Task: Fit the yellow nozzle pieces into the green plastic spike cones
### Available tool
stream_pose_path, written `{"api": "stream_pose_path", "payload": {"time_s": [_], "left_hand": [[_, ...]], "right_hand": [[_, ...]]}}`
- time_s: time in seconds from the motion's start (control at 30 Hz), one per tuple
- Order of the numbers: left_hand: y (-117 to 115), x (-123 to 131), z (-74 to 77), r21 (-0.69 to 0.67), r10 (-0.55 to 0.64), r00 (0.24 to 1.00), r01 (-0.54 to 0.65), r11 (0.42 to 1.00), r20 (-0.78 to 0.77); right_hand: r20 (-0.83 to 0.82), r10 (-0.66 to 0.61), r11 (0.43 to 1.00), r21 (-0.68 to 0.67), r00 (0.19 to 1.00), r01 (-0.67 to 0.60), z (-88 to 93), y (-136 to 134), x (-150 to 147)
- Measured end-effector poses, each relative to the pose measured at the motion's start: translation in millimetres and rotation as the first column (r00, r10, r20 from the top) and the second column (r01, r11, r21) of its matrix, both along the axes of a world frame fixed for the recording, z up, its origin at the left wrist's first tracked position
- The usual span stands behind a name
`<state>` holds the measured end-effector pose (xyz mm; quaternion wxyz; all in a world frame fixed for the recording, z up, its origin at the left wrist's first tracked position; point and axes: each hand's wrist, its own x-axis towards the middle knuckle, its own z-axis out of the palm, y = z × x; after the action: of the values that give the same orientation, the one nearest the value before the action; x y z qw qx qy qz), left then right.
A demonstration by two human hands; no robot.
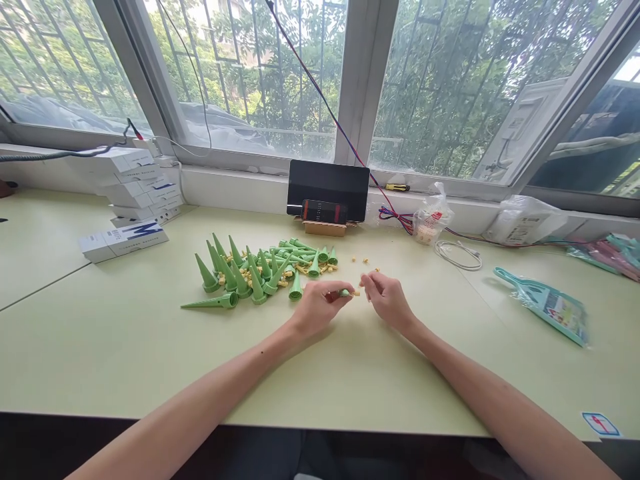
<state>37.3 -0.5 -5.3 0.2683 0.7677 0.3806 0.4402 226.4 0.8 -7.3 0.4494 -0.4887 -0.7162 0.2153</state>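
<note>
My left hand (pixel 320 305) is closed around a small green plastic part (pixel 345 293) with a yellow tip showing at its end. My right hand (pixel 385 297) sits just to the right of it, fingers pinched together close to that yellow tip; what they hold is too small to make out. A heap of green cone-shaped spikes (pixel 250 273) lies on the pale green table (pixel 150 333) just beyond my left hand, some standing upright, one long one lying flat. Small yellow pieces (pixel 363 261) are scattered beside and among them.
A dark tablet (pixel 327 190) leans on a stand with a phone (pixel 324 211) in front of it at the window sill. White boxes (pixel 135 183) are stacked at the far left. A plastic bag (pixel 433 220), white cable (pixel 457 253) and teal packets (pixel 550 307) lie at the right.
</note>
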Motion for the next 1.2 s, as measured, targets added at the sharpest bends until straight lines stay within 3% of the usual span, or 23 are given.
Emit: {"api": "stream_pose_path", "payload": {"time_s": [0.13,0.47,0.6,0.73,0.87,0.97,1.07,1.2], "left_hand": [[-1.8,0.1,1.6,-0.024,-0.021,0.998,0.019,1.0,-0.058],[-5.0,1.4,2.8,-0.134,-0.095,0.994,0.087,0.987,-0.053],[-4.3,1.0,0.0,-0.071,-0.084,0.993,0.078,0.994,-0.087],[-3.8,-3.9,14.3,0.108,-0.061,0.995,0.069,0.992,-0.075],[-10.2,-18.0,42.1,0.369,0.095,0.989,-0.047,0.928,-0.113],[-20.1,-37.4,54.2,0.423,0.235,0.961,-0.153,0.893,-0.147],[-28.1,-60.8,52.0,0.38,0.396,0.903,-0.312,0.871,-0.166],[-27.6,-84.7,37.6,0.333,0.51,0.838,-0.432,0.838,-0.196]], "right_hand": [[-0.033,-0.088,0.996,-0.009,0.996,0.088,-1.7,4.5,3.9],[0.044,-0.106,0.994,0.031,0.993,0.105,-3.0,6.8,6.2],[0.06,-0.146,0.985,0.097,0.987,0.14,-4.3,8.4,7.2],[0.031,-0.168,0.978,0.133,0.985,0.162,-7.6,11.3,6.4],[0.003,-0.135,0.984,0.119,0.991,0.133,-9.8,13.5,5.1],[-0.018,-0.095,0.99,0.101,0.995,0.096,-10.2,13.2,4.8],[-0.045,-0.057,0.996,0.07,0.997,0.06,-10.4,11.7,4.8],[-0.077,-0.012,0.999,0.03,0.997,0.014,-11.3,10.5,4.7]]}}
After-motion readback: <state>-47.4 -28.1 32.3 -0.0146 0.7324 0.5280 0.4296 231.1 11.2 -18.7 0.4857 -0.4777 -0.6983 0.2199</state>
